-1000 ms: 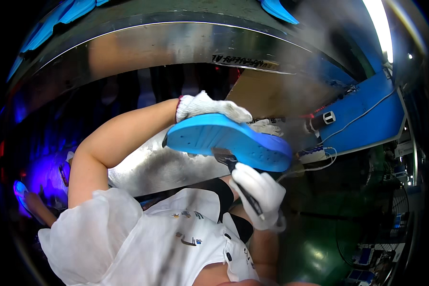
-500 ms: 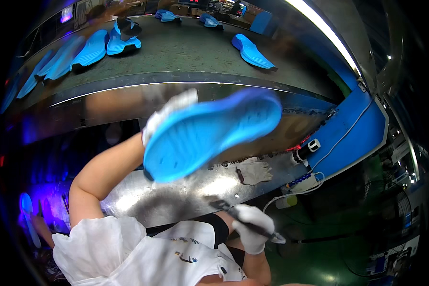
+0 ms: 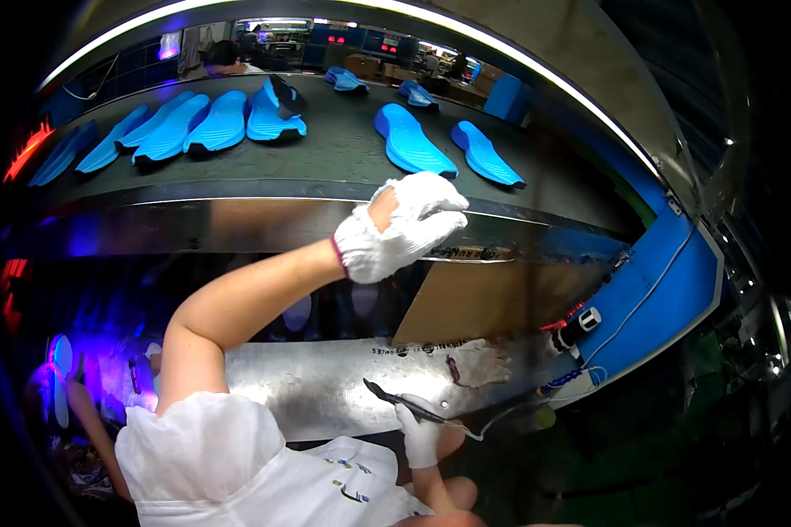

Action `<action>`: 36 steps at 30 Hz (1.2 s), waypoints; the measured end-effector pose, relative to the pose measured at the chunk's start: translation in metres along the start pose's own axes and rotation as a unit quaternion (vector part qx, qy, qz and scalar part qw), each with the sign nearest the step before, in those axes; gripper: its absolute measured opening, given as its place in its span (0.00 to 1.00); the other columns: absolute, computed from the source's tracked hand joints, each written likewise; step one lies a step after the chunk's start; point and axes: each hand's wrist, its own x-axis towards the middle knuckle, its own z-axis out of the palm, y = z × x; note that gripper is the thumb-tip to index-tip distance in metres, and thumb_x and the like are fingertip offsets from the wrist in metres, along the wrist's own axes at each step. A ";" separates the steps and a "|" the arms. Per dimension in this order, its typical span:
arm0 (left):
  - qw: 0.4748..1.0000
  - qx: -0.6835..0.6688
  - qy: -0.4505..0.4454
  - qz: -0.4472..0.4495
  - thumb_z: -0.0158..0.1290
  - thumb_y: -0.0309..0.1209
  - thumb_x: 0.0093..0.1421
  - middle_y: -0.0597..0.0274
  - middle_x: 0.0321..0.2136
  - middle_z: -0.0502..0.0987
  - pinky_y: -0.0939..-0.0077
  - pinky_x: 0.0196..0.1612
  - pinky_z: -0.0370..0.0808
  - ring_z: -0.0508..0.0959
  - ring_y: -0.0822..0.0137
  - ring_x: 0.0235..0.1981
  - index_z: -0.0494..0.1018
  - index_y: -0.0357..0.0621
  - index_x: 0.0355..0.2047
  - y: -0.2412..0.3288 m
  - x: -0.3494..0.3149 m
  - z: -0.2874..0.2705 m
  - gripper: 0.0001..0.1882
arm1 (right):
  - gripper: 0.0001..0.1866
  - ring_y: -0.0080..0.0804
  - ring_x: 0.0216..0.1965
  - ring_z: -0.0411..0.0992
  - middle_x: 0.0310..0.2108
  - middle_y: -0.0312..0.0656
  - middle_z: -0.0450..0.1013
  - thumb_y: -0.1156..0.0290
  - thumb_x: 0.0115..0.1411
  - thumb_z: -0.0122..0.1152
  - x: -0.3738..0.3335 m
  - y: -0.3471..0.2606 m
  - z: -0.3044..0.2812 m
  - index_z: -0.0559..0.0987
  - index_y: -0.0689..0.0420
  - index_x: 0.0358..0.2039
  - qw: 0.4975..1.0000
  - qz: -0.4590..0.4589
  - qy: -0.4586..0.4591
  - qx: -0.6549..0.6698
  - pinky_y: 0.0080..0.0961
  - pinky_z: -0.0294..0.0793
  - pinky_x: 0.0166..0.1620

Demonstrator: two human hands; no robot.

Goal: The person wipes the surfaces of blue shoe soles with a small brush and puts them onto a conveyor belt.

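My left hand, in a white knit glove, is at the near edge of a dark conveyor belt. Its fingers are bent, with a gap between them and the thumb, and nothing shows in the grasp. Just beyond the knuckles a blue shoe sole with a dark tip lies on the belt. A second blue sole rests to its right. Lower down, my right hand, also white-gloved, grips a black pen-shaped tool with a flat, narrow tip and a pale cord at its rear.
More blue soles line the belt at left; one carries a dark piece. Below are a metal shelf, a cardboard sheet and a loose glove. A blue panel stands right. Another person's arm and sole are far left.
The blue sole that my left hand held up is now on the belt, and the hand has let go. My right hand with the pen-shaped tool has shifted slightly left.
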 end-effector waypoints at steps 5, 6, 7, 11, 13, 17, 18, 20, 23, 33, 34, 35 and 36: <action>0.888 0.397 -0.207 -0.103 0.50 0.33 0.55 0.51 0.41 0.73 0.61 0.43 0.72 0.74 0.51 0.43 0.73 0.43 0.38 -0.019 0.050 -0.054 0.12 | 0.14 0.25 0.37 0.72 0.37 0.41 0.75 0.76 0.53 0.65 -0.003 0.006 -0.003 0.77 0.64 0.41 1.000 -0.017 -0.002 0.017 0.20 0.72 0.42; 0.817 0.481 -0.251 -0.194 0.49 0.34 0.55 0.49 0.42 0.73 0.62 0.43 0.73 0.74 0.51 0.45 0.73 0.44 0.39 -0.011 0.063 -0.069 0.13 | 0.14 0.25 0.37 0.72 0.37 0.41 0.75 0.77 0.52 0.65 -0.002 0.010 -0.003 0.77 0.65 0.40 0.999 -0.021 -0.005 0.035 0.21 0.72 0.42; 0.788 0.522 -0.243 -0.217 0.50 0.37 0.56 0.50 0.40 0.76 0.60 0.42 0.74 0.76 0.52 0.42 0.76 0.44 0.37 -0.035 0.065 -0.087 0.14 | 0.14 0.25 0.37 0.72 0.37 0.42 0.75 0.77 0.52 0.65 -0.002 0.009 0.000 0.77 0.64 0.40 1.000 -0.017 -0.005 0.021 0.21 0.72 0.42; 0.773 0.536 -0.166 -0.296 0.45 0.42 0.57 0.44 0.35 0.78 0.56 0.44 0.73 0.79 0.50 0.39 0.78 0.36 0.30 -0.087 0.056 -0.146 0.20 | 0.14 0.17 0.26 0.67 0.28 0.34 0.72 0.77 0.52 0.65 -0.005 -0.003 0.013 0.77 0.63 0.40 1.000 -0.025 -0.011 0.002 0.13 0.66 0.29; 0.759 0.523 -0.162 -0.353 0.46 0.47 0.56 0.42 0.41 0.76 0.57 0.47 0.72 0.77 0.50 0.44 0.77 0.35 0.35 -0.084 0.057 -0.145 0.25 | 0.13 0.21 0.31 0.70 0.32 0.37 0.74 0.76 0.52 0.65 -0.005 0.006 0.010 0.77 0.63 0.39 0.999 -0.015 -0.027 -0.009 0.17 0.68 0.35; 0.703 0.528 -0.203 -0.430 0.51 0.51 0.53 0.48 0.49 0.73 0.55 0.54 0.67 0.72 0.50 0.53 0.76 0.46 0.46 -0.108 0.062 -0.140 0.27 | 0.14 0.25 0.37 0.73 0.35 0.40 0.76 0.76 0.51 0.66 -0.010 0.007 0.013 0.78 0.64 0.39 0.999 0.038 -0.027 0.003 0.21 0.72 0.42; 0.692 0.511 -0.222 -0.460 0.53 0.51 0.52 0.50 0.50 0.73 0.54 0.55 0.67 0.71 0.51 0.54 0.76 0.47 0.46 -0.112 0.062 -0.139 0.27 | 0.15 0.24 0.37 0.73 0.35 0.40 0.76 0.76 0.50 0.67 -0.010 0.007 0.013 0.78 0.64 0.39 0.998 0.055 -0.022 0.013 0.21 0.72 0.42; 0.675 0.508 -0.226 -0.486 0.53 0.43 0.52 0.56 0.53 0.72 0.50 0.55 0.65 0.70 0.53 0.55 0.76 0.52 0.47 -0.137 0.061 -0.140 0.22 | 0.15 0.24 0.36 0.73 0.35 0.39 0.76 0.76 0.50 0.67 -0.009 0.012 0.018 0.78 0.64 0.39 0.998 0.053 -0.007 0.027 0.20 0.72 0.41; 0.687 0.507 -0.145 -0.500 0.53 0.39 0.53 0.60 0.45 0.78 0.48 0.43 0.73 0.77 0.52 0.46 0.78 0.50 0.43 -0.152 0.052 -0.141 0.18 | 0.14 0.25 0.36 0.72 0.35 0.40 0.76 0.76 0.51 0.66 -0.011 0.012 0.018 0.78 0.64 0.39 0.998 0.058 -0.010 -0.023 0.21 0.71 0.41; 0.745 0.428 0.193 -0.473 0.43 0.40 0.60 0.43 0.45 0.75 0.58 0.51 0.71 0.75 0.47 0.49 0.73 0.37 0.46 -0.162 0.030 -0.182 0.21 | 0.15 0.20 0.22 0.65 0.27 0.36 0.72 0.74 0.52 0.64 -0.010 0.067 0.016 0.77 0.64 0.40 0.990 0.096 -0.016 0.098 0.16 0.64 0.26; 0.753 0.387 0.255 -0.467 0.42 0.37 0.59 0.38 0.41 0.75 0.56 0.49 0.72 0.75 0.44 0.46 0.70 0.34 0.45 -0.144 0.035 -0.174 0.21 | 0.15 0.21 0.22 0.65 0.28 0.36 0.72 0.74 0.52 0.65 -0.007 0.083 0.009 0.77 0.64 0.40 0.991 0.098 -0.011 0.095 0.16 0.65 0.26; 0.730 0.371 0.314 -0.480 0.42 0.39 0.60 0.37 0.41 0.75 0.57 0.48 0.72 0.75 0.43 0.46 0.70 0.34 0.44 -0.179 0.022 -0.196 0.20 | 0.15 0.20 0.24 0.68 0.29 0.41 0.73 0.77 0.56 0.60 -0.005 0.099 0.012 0.73 0.65 0.44 0.987 0.128 -0.031 0.088 0.14 0.67 0.26; 0.741 0.290 0.358 -0.488 0.41 0.38 0.61 0.38 0.41 0.76 0.58 0.48 0.72 0.75 0.45 0.47 0.70 0.34 0.44 -0.184 0.025 -0.196 0.20 | 0.15 0.21 0.26 0.70 0.31 0.41 0.73 0.78 0.56 0.60 0.004 0.133 0.000 0.73 0.65 0.44 0.992 0.101 -0.025 0.065 0.14 0.69 0.27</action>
